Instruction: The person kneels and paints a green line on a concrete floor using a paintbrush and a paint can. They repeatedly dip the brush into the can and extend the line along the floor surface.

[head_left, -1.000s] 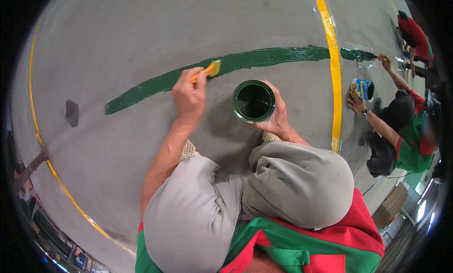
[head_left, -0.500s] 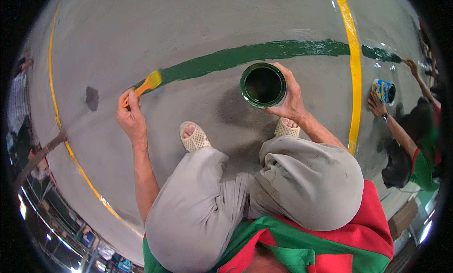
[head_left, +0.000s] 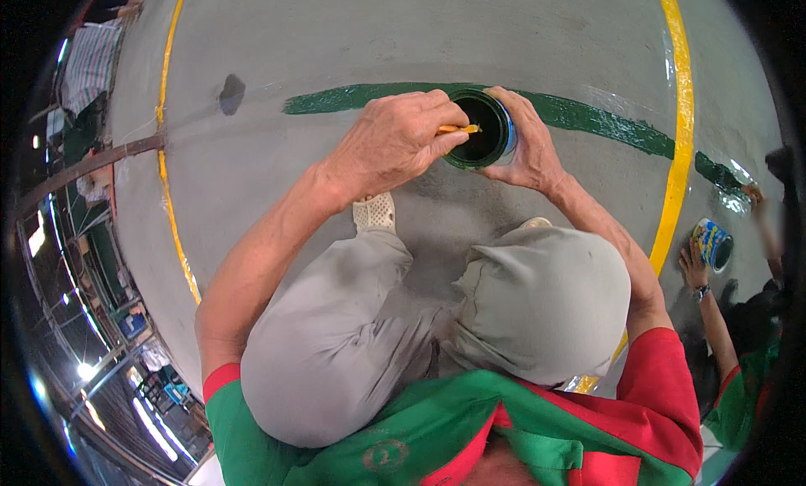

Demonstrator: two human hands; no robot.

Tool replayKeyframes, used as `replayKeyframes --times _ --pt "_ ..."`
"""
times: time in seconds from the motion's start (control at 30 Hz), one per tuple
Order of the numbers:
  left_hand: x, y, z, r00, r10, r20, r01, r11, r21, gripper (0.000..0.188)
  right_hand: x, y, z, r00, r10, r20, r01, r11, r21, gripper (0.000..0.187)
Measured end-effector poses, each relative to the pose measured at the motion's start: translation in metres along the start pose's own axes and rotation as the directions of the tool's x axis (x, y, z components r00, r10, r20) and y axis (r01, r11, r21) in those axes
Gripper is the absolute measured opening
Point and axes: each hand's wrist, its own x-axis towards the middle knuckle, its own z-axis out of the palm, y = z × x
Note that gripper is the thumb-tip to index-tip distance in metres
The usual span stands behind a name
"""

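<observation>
My left hand [head_left: 399,142] is closed on a paintbrush [head_left: 458,129], whose orange handle shows between the fingers at the mouth of a paint can [head_left: 510,136]. The bristles are hard to make out against the dark inside. Dark green paint coats the can's rim. My right hand [head_left: 537,154] grips the can from its right side, fingers and thumb round its wall. Behind both hands a green painted stripe [head_left: 600,123] crosses the grey floor [head_left: 403,33], its left end ragged.
Yellow lines [head_left: 682,108] run along the floor on both sides. At the right, a co-worker's hand [head_left: 694,263] steadies another paint can [head_left: 712,244] beside a short green stretch. A dark patch [head_left: 232,95] lies at the left, near a brown bar [head_left: 92,165].
My left hand has brought the brush from the stripe's left end rightward to the can's mouth. The can stays in my right hand. The view has shifted left.
</observation>
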Motion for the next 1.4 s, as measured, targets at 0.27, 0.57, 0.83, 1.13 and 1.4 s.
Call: replayKeyframes --times 0.27,0.57,0.83,1.13,1.4 --pt "-0.020 -0.026 -0.033 0.979 -0.202 -0.029 0.197 0.973 -0.122 0.022 0.026 -0.009 0.014 0.997 -0.070 0.036 0.069 0.996 0.050 0.105" --pt "-0.092 -0.103 -0.039 0.825 -0.498 -0.267 0.239 0.736 -0.633 0.027 0.052 -0.021 0.051 0.999 0.028 0.047 -0.030 0.999 0.031 0.103" --pt "-0.151 -0.182 -0.017 0.725 -0.624 -0.292 -0.016 0.409 -0.913 0.029 0.090 -0.019 0.096 0.989 0.056 0.140 -0.055 0.998 -0.005 0.109" --pt "-0.231 -0.281 -0.046 0.566 -0.750 -0.343 -0.144 0.320 -0.936 0.029 0.111 -0.021 0.138 0.981 0.176 0.087 -0.183 0.980 0.073 0.109" --pt "-0.281 -0.384 -0.040 0.526 -0.781 -0.338 0.152 0.477 -0.866 0.032 0.109 -0.046 0.125 0.963 0.267 0.024 -0.267 0.964 -0.005 0.098"
